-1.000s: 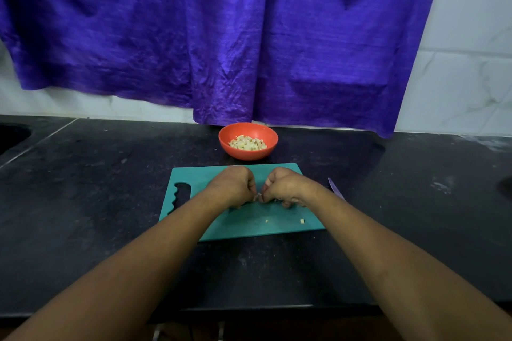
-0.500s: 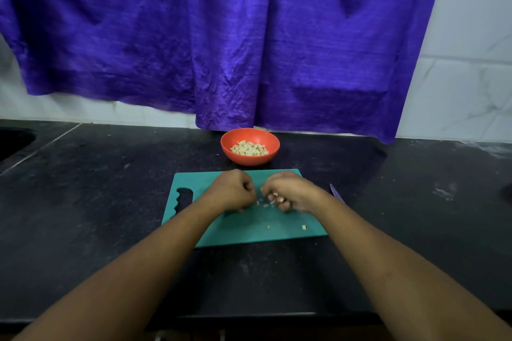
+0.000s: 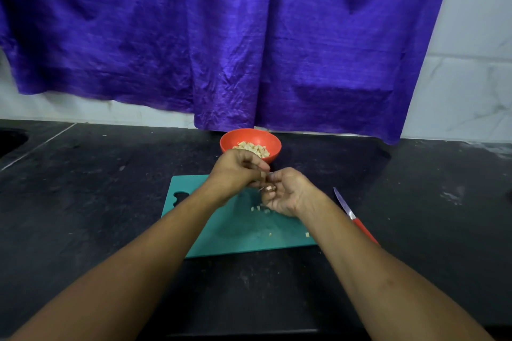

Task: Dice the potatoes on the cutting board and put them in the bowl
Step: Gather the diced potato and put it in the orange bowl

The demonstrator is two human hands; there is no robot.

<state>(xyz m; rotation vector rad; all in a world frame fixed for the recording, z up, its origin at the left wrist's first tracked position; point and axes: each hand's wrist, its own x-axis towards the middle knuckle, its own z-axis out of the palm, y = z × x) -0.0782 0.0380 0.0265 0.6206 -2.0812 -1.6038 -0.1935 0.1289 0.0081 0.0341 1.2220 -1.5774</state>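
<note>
A teal cutting board (image 3: 238,232) lies on the black counter, with a few small potato dice (image 3: 259,208) scattered on it. Behind it stands an orange bowl (image 3: 270,142) holding diced potato (image 3: 253,148). My left hand (image 3: 238,171) hovers above the board's far edge, just in front of the bowl, fingers curled around potato pieces. My right hand (image 3: 285,191) sits beside it, palm turned up and fingers curled, with a few dice at its fingertips. The fingertips of both hands meet.
A knife (image 3: 353,216) with a red handle and purple blade lies on the counter just right of the board, partly under my right forearm. A purple cloth (image 3: 221,36) hangs over the back wall. A sink edge (image 3: 11,141) shows at far left.
Both hands have lifted off the board and moved toward the bowl. The right hand has turned palm up. A few dice are left on the board where the hands were.
</note>
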